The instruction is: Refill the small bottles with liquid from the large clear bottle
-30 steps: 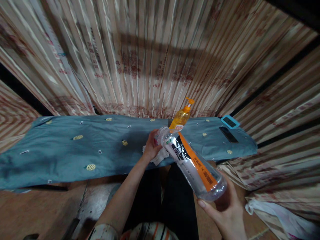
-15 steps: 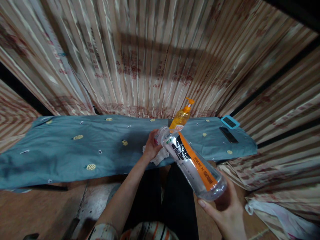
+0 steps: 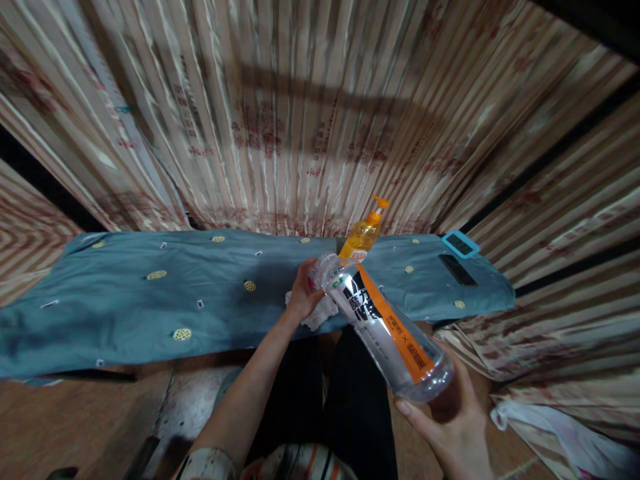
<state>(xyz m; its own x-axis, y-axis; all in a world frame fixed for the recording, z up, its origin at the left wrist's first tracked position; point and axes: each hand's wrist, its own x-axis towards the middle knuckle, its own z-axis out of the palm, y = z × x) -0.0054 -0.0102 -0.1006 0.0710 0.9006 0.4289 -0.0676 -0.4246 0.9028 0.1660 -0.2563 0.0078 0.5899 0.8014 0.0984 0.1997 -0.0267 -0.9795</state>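
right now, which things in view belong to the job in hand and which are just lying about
In use:
clear bottle, left grip at its top end, right grip at its base
crumpled white cloth or tissue by the left grip, perhaps

Apparently just lying about:
pump bottle, standing untouched
dark phone-like slab
blue-framed device

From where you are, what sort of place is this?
Probably a small curtained-off nook, perhaps in a home: pleated, printed curtains line the back and sides, and a yellow pump bottle stands on a patterned teal tablecloth.
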